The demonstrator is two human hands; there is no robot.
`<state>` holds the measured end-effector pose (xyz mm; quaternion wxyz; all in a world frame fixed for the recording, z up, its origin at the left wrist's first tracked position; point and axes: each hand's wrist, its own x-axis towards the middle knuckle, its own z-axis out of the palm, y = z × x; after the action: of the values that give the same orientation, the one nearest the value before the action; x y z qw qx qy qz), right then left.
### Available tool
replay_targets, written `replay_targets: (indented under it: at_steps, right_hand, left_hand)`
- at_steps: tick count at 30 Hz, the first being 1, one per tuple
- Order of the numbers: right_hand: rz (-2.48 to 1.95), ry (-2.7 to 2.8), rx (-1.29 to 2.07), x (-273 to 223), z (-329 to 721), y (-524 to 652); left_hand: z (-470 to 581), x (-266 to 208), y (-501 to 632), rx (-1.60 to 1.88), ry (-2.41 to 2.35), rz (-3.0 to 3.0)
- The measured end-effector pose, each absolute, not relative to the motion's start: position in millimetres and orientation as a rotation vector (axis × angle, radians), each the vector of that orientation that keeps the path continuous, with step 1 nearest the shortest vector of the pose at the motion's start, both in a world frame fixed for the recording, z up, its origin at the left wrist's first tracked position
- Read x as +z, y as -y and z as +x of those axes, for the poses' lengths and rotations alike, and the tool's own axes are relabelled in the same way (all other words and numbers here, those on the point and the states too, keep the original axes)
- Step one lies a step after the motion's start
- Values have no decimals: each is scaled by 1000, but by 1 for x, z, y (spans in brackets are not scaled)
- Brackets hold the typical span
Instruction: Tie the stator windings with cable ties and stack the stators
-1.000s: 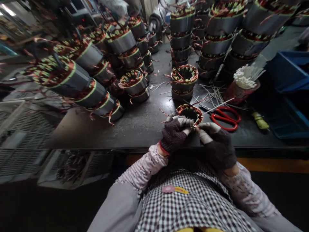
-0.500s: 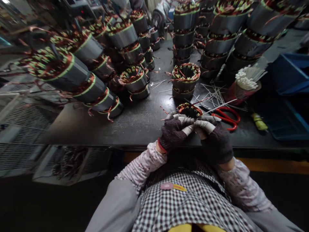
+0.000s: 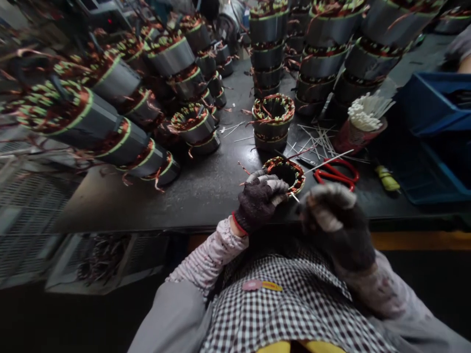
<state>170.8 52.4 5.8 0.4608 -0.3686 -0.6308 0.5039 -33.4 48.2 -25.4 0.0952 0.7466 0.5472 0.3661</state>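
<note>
Copper windings (image 3: 299,181), matt cloth gloves (image 3: 256,201), semi-gloss tabletop (image 3: 206,189)

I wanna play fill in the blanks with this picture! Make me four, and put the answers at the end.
1. The left hand wears a dark ____ and touches the nearest wire-wound ring.
2. In the picture, the scissors lie to the ____ of that ring.
3. The thin sticks standing in the cup are ____.
4. The upper bin near the picture's right edge is ____.

Missing words: glove; right; white; blue.
</note>
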Motion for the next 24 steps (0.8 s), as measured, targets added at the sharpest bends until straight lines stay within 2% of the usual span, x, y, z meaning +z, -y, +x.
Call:
replay_targets:
  at_steps: [3, 6, 9, 13, 16, 21, 24]
  right_hand:
    - [-865, 1385, 1046, 23, 126, -83]
    - [-824, 1463, 952, 21, 118, -118]
    - [-941, 1445, 835, 15, 169, -148]
    - [-1345, 1234, 382, 11, 249, -199]
    - [-1471, 1291, 263, 3, 264, -233]
    - [-1385, 1290, 239, -7, 256, -246]
    - [-1328, 1240, 197, -12, 269, -238]
  left_hand:
    - [-30, -21, -46, 1071, -1604, 2239]
    - [-30, -14, -41, 1132, -1643, 2157]
    - [-29, -11, -38, 1195, -1681, 2057]
    - [-10, -20, -41, 1306, -1760, 2118]
    - [9, -31, -40, 1351, -1885, 2176]
    - [-15, -22, -36, 1091, -1824, 2532]
    - [-55, 2, -54, 785, -1517, 2748]
